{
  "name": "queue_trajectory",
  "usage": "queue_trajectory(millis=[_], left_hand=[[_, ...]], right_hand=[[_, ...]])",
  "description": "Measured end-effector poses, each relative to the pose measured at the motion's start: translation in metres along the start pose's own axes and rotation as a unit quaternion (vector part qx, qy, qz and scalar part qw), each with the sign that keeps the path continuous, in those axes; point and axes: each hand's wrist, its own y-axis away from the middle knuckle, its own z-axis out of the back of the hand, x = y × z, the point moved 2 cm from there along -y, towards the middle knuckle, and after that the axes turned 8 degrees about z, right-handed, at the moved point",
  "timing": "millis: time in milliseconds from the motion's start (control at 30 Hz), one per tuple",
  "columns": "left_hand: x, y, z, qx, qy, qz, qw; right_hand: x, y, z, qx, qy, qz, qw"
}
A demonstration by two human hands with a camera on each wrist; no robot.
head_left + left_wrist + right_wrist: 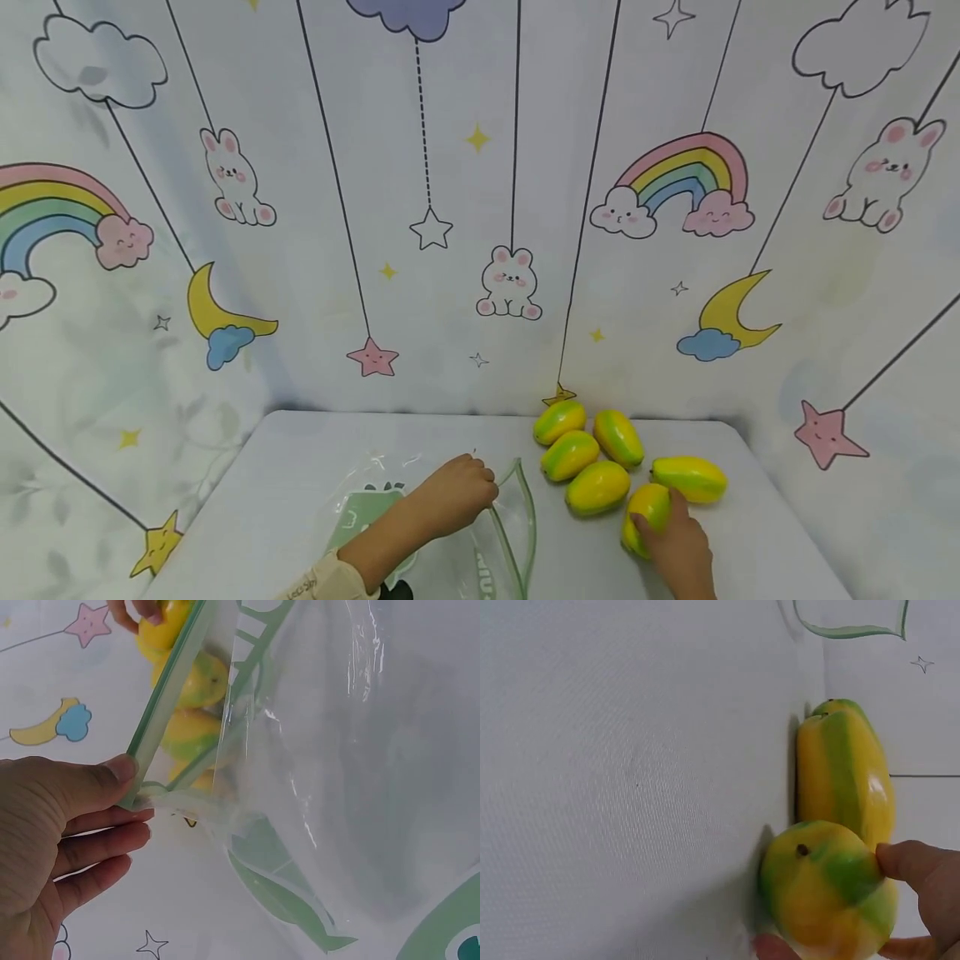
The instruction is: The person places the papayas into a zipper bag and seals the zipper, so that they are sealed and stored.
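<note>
My left hand [459,493] pinches the green zip edge of a clear plastic bag [337,750] between thumb and fingers. The bag has green printed shapes, and its green-rimmed mouth [531,517] spreads apart towards the right. At the right side of the table, my right hand [681,546] grips a yellow-green papaya [825,892], thumb on one side and fingers on the other. Right behind it lies another papaya [690,479]. Several more papayas [597,488] are grouped between the two hands, farther back.
The white table [315,442] runs back to a cloth backdrop [450,333] printed with rabbits, stars, moons and rainbows. The rearmost papaya [559,422] lies close to that backdrop. A beige sleeve [333,575] covers the left forearm.
</note>
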Motion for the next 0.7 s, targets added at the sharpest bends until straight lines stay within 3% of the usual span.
queue_trajectory(millis=[233, 433, 700], left_hand=[[-0.002, -0.001, -0.003, -0.016, 0.021, 0.003, 0.9997], [-0.001, -0.001, -0.001, -0.009, 0.028, 0.015, 0.9994], [-0.005, -0.006, -0.003, -0.009, 0.041, 0.017, 0.999]], right_hand=[[-0.006, 0.005, 0.006, 0.03, -0.093, -0.006, 0.9952], [-0.02, 0.007, 0.013, 0.017, -0.191, -0.036, 0.9808], [-0.023, 0.012, 0.045, -0.005, -0.249, -0.025, 0.9682]])
